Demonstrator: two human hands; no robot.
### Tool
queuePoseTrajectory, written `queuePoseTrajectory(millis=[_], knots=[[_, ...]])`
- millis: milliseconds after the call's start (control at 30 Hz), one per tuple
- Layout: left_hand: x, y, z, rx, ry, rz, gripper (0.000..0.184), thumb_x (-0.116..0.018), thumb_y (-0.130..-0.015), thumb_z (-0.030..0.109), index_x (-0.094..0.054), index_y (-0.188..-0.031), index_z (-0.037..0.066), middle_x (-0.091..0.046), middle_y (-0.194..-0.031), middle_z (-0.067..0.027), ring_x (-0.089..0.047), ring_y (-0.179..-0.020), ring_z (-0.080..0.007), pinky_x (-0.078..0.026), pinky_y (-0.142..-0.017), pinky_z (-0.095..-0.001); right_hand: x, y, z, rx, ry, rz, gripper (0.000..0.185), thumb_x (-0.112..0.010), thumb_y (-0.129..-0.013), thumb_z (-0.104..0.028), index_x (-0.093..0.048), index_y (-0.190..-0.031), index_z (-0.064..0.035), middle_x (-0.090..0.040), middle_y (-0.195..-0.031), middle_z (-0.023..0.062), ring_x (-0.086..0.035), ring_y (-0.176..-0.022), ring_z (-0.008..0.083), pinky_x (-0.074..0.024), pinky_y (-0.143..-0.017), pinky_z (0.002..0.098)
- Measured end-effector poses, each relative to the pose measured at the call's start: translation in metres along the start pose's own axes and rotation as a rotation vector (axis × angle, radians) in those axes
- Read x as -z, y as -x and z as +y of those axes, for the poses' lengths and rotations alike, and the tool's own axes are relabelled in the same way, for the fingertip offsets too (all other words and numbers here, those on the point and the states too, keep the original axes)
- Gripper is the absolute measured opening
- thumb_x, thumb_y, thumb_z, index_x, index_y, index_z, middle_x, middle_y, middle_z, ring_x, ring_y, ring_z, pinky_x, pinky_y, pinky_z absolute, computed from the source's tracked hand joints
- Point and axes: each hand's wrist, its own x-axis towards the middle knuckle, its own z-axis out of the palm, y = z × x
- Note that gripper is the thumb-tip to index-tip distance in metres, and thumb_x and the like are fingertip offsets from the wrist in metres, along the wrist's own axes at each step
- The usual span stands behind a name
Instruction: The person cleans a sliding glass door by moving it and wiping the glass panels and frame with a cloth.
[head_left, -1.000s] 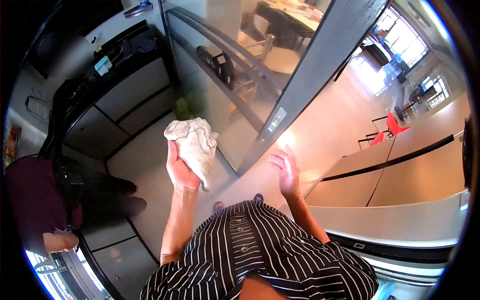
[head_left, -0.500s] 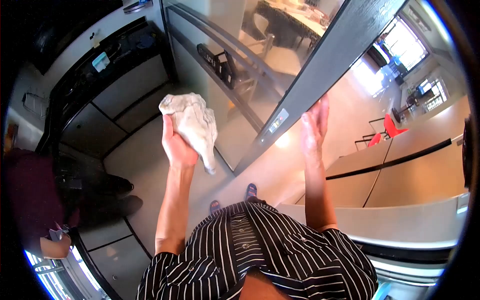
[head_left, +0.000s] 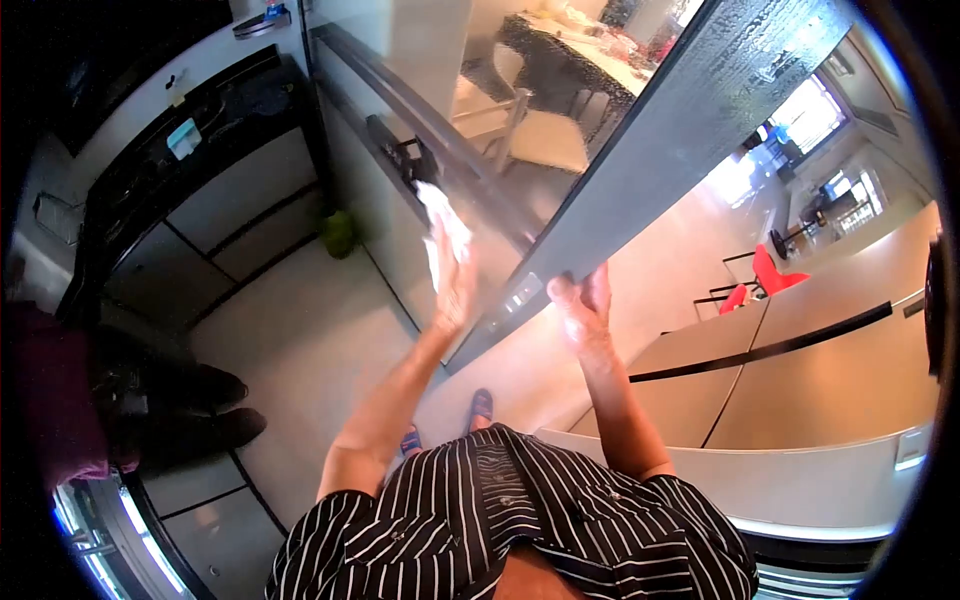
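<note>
My left hand (head_left: 457, 290) holds a white cloth (head_left: 437, 222) against the glass panel (head_left: 400, 235) of a door, just below its long handle bar (head_left: 450, 140). The fingers lie along the cloth and partly hide it. My right hand (head_left: 587, 312) grips the edge of the door's wide grey frame (head_left: 640, 185), thumb on the near face, fingers partly hidden. Water droplets cover the upper part of that frame. A small label (head_left: 520, 295) sits low on it, between my two hands.
At the left stands a person in a dark red top (head_left: 50, 390), beside low cabinets with a black counter (head_left: 200, 125). A green object (head_left: 338, 234) lies on the floor by the door. Wooden-toned cabinets (head_left: 800, 355) and red chairs (head_left: 770, 270) are at the right.
My left hand has moved right with the cloth, from in front of the door onto its glass. My right hand has slid lower along the frame and closed on its edge.
</note>
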Motion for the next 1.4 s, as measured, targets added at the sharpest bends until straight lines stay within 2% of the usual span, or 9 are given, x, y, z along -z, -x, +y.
queuePoseTrajectory(millis=[100,200,267,500,800,933,1100,1333,1400], knots=[[0.011,0.067,0.010,0.103,0.048,-0.203,0.064,-0.033,-0.099,0.036,-0.009,-0.147,0.002,-0.027,-0.147,-0.0139,-0.030,-0.132,-0.0228,-0.023,-0.108,-0.0337,0.001,0.001,0.000,0.022,0.026,0.019,0.056,-0.069,-0.084,-0.013,-0.036,-0.128,-0.0032,-0.051,-0.105,0.0048,-0.050,-0.093,0.0127,-0.0441,-0.081,0.0280],[0.036,0.106,0.031,0.891,0.905,-0.269,0.060,-0.040,-0.097,0.042,-0.027,-0.143,0.007,-0.041,-0.140,-0.0114,-0.040,-0.128,-0.0265,-0.029,-0.109,-0.0404,-0.003,0.005,-0.005,-0.033,0.020,0.076,0.056,-0.068,-0.084,-0.013,-0.036,-0.130,-0.0025,-0.050,-0.107,0.0042,-0.049,-0.095,0.0126,-0.0438,-0.083,0.0281],[0.063,0.110,0.048,0.962,1.163,-0.105,0.059,-0.042,-0.094,0.046,-0.035,-0.139,0.008,-0.038,-0.142,-0.0127,-0.038,-0.130,-0.0295,-0.028,-0.110,-0.0439,-0.005,0.009,-0.004,0.079,0.080,0.156,0.057,-0.065,-0.087,-0.015,-0.034,-0.134,-0.0016,-0.051,-0.117,0.0072,-0.050,-0.105,0.0158,-0.0411,-0.089,0.0281],[0.143,0.082,0.105,0.775,1.407,-0.109,0.059,-0.033,-0.096,0.047,-0.037,-0.137,0.006,-0.045,-0.137,-0.0141,-0.043,-0.125,-0.0316,-0.033,-0.106,-0.0447,-0.008,0.090,0.011,0.188,0.166,0.587,0.040,-0.048,-0.095,-0.013,-0.039,-0.132,-0.0016,-0.057,-0.114,0.0128,-0.058,-0.099,0.0221,-0.0460,-0.090,0.0359],[0.157,0.096,0.120,0.759,1.482,-0.132,0.055,-0.039,-0.096,0.044,-0.039,-0.136,0.005,-0.047,-0.134,-0.0143,-0.046,-0.122,-0.0315,-0.036,-0.103,-0.0452,-0.111,0.156,0.048,-0.319,0.115,0.005,0.062,-0.056,-0.091,-0.008,-0.021,-0.142,-0.0028,-0.056,-0.105,0.0125,-0.055,-0.097,0.0192,-0.0444,-0.089,0.0331],[0.146,0.098,0.111,0.757,1.395,-0.112,0.055,-0.042,-0.095,0.043,-0.039,-0.135,0.006,-0.048,-0.133,-0.0140,-0.047,-0.121,-0.0313,-0.037,-0.102,-0.0447,-0.106,0.159,0.044,-0.453,-0.051,-0.167,0.076,-0.059,-0.090,-0.010,-0.008,-0.145,-0.0041,-0.056,-0.108,0.0138,-0.055,-0.097,0.0180,-0.0456,-0.084,0.0314],[0.135,0.098,0.124,0.745,1.337,-0.097,0.054,-0.044,-0.095,0.042,-0.040,-0.136,0.008,-0.047,-0.134,-0.0136,-0.046,-0.122,-0.0314,-0.036,-0.103,-0.0437,-0.066,0.168,0.051,-0.499,0.187,-0.036,0.036,-0.056,-0.093,-0.015,-0.053,-0.125,-0.0003,-0.066,-0.086,0.0057,-0.061,-0.080,0.0136,-0.0491,-0.073,0.0275],[0.095,0.104,0.120,0.589,0.691,-0.125,0.062,-0.046,-0.093,0.043,-0.032,-0.140,0.006,-0.041,-0.138,-0.0122,-0.042,-0.125,-0.0283,-0.035,-0.102,-0.0406,-0.053,0.146,0.041,-0.556,-0.319,-0.027,0.058,-0.052,-0.095,-0.026,-0.025,-0.142,-0.0030,-0.052,-0.122,0.0113,-0.053,-0.105,0.0163,-0.0465,-0.085,0.0314],[0.072,0.120,0.136,0.158,0.082,-0.327,0.071,-0.045,-0.093,0.046,-0.021,-0.145,0.004,-0.024,-0.150,-0.0148,-0.023,-0.138,-0.0306,-0.023,-0.111,-0.0415,-0.059,0.138,0.049,-0.449,-0.697,-0.100,0.064,-0.048,-0.097,-0.031,-0.016,-0.146,-0.0055,-0.044,-0.133,0.0100,-0.047,-0.116,0.0172,-0.0434,-0.093,0.0331]])
